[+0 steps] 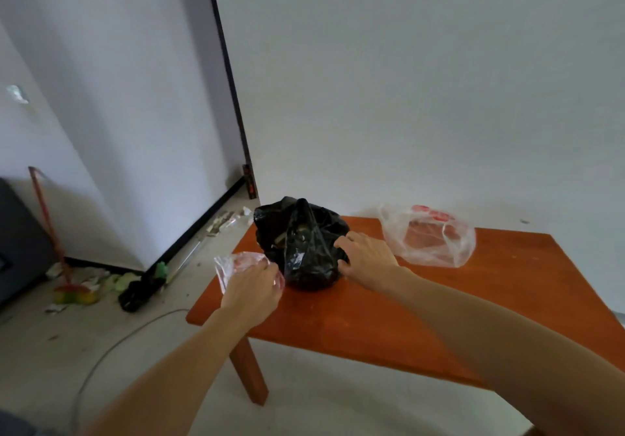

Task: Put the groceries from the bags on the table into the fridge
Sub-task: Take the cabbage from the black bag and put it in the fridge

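Unpacking underway: left hand [252, 288] clutches a small clear plastic packet [236, 264] at centre-left, right hand [367, 254] spread open against the crumpled black plastic bag [301, 243] on the orange wooden table [439, 317]. Next, probably widening its mouth.

Your left hand [252, 288] grips a crumpled clear plastic bag [233, 266] at the near left corner of the orange wooden worktop [389, 317]. Your right hand [367, 254] rests with spread fingers on the right side of the black plastic bag [301, 243], which stands bunched and partly open at the top. A second clear bag with red print [429, 236] lies well apart at the far edge. A broom [50, 232] and litter sit on the floor to the left.
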Available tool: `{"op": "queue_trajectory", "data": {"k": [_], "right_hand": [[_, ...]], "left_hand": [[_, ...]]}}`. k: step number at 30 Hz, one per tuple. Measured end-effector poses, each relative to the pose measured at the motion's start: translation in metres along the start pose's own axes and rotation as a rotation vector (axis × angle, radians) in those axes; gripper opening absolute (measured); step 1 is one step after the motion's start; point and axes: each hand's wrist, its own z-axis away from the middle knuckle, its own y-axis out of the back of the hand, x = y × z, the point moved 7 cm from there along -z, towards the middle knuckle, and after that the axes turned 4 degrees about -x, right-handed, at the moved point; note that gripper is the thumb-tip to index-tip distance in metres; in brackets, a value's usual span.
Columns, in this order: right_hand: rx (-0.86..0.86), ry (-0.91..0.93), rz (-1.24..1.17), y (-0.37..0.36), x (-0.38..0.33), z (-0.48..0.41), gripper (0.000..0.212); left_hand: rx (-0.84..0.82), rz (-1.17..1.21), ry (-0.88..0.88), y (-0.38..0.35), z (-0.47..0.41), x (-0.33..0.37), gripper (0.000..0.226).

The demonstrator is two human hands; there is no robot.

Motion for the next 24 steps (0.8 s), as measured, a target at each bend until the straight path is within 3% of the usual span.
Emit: {"op": "queue_trajectory", "data": {"k": [3, 10, 16, 20, 24], "right_hand": [[-0.024, -0.05, -0.007, -0.024, -0.002, -0.057, 0.043], [-0.025, -0.212, -0.117, -0.045, 0.008, -0.157, 0.053], [-0.005, -0.345, -0.244, -0.063, 0.037, -0.218, 0.063], [-0.003, -0.425, -0.468, -0.096, 0.062, -0.257, 0.07], [-0.172, -0.358, -0.628, -0.15, 0.074, -0.283, 0.045]], "left_hand": [[-0.024, -0.043, -0.026, -0.015, -0.046, -0.043, 0.023], [-0.014, -0.066, -0.122, -0.017, -0.152, -0.111, 0.025], [-0.039, -0.096, -0.25, -0.05, -0.222, -0.112, 0.041], [-0.098, -0.111, -0.302, -0.081, -0.263, -0.105, 0.049], [-0.178, -0.134, -0.356, -0.118, -0.302, -0.102, 0.05]]}}
